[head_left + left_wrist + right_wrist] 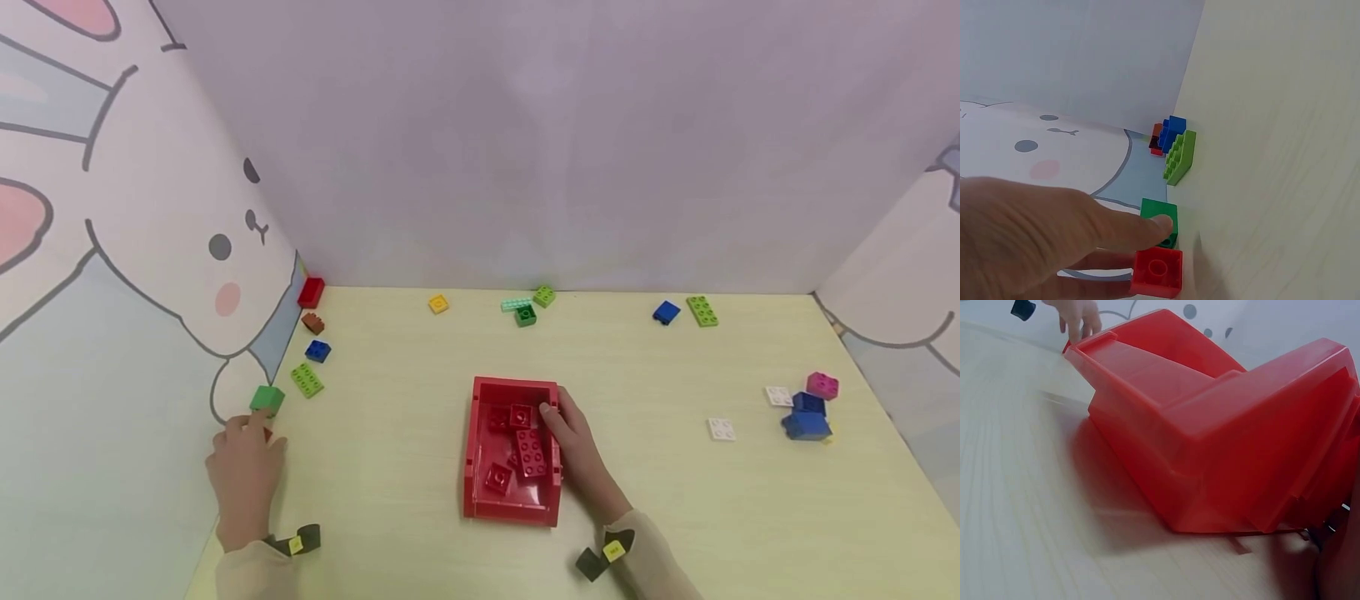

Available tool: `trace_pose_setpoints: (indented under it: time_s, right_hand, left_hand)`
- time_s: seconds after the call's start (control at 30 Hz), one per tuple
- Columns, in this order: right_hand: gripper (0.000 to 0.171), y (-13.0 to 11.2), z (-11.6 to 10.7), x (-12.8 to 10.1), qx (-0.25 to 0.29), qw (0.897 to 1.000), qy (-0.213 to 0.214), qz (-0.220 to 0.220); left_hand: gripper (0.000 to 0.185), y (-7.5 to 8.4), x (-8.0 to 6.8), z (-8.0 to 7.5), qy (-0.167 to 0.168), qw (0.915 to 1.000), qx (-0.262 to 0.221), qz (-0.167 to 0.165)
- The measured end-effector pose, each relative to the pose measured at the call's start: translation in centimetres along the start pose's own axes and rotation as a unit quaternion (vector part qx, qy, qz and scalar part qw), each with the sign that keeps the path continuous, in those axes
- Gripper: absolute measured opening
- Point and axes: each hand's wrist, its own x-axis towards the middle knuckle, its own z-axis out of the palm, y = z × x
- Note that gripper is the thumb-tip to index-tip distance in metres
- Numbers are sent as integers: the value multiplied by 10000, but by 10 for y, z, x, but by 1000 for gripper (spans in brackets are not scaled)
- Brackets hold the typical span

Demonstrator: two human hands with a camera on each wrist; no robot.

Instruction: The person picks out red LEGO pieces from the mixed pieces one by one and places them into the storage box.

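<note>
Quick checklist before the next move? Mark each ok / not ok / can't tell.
1. Right hand holding the red bin: ok, thumb over its side.
2. Bin open side up: ok.
3. Only red bricks visible inside: ok.
4. Bin has space left: ok, bare floor shows.
5. Left hand pinching the loose red brick firmly: cannot tell, grip partly hidden.
6. Green brick out of the fingers' way: not ok, right beside them.

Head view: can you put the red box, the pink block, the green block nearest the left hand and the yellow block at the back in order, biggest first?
1. Red box
2. Pink block and green block: too alike to rank
3. Yellow block
</note>
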Motion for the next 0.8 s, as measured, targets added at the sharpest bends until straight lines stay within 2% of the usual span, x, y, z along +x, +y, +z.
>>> trace_pose_setpoints:
  time_s: [0.6, 0.8]
  right_hand:
    - [43, -2, 1, 0, -41, 10000, 6, -14]
    - [43, -2, 1, 0, -49, 10000, 31, -24]
  left_hand:
    - [40, -7, 4, 9, -173, 9998, -43, -22]
    - [34, -7, 3, 13, 25, 9994, -308, -138]
